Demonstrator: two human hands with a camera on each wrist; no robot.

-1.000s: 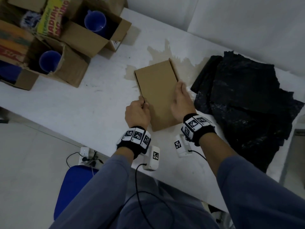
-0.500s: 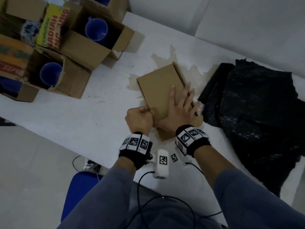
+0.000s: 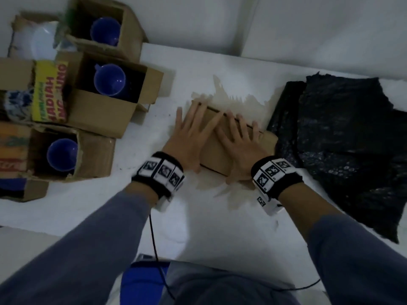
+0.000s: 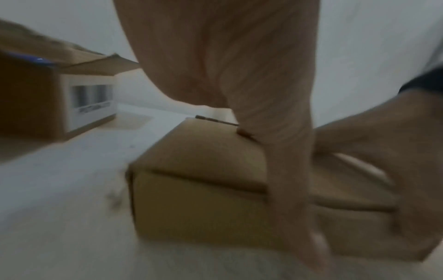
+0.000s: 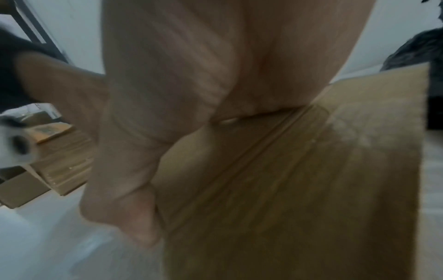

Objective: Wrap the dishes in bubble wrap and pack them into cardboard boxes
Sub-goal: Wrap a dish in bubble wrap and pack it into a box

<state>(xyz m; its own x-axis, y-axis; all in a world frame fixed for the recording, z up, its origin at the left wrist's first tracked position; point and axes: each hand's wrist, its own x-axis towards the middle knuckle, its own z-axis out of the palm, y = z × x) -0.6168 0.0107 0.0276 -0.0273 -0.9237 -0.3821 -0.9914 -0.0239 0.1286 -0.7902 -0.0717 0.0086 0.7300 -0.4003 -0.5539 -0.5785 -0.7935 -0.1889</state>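
Note:
A small brown cardboard box (image 3: 214,158) lies on the white table (image 3: 220,227), in front of me. My left hand (image 3: 189,133) lies flat on its left part with the fingers spread. My right hand (image 3: 240,140) presses flat on its right part, fingers also spread. In the left wrist view the box (image 4: 196,189) shows a folded top with my palm (image 4: 227,66) above it. The right wrist view shows my right hand (image 5: 179,85) resting on the box's cardboard (image 5: 311,189). A pile of black bubble wrap (image 3: 343,139) lies just right of the box.
Three open cardboard boxes at the left each hold a blue cup (image 3: 109,79), (image 3: 105,31), (image 3: 62,154). A yellow printed carton (image 3: 49,91) and a white plate (image 3: 41,45) sit beside them. A brownish stain (image 3: 231,100) marks the table behind the box.
My left hand has let go of the box's edge and now lies flat on top beside the right hand. The head view has moved closer and more over the table.

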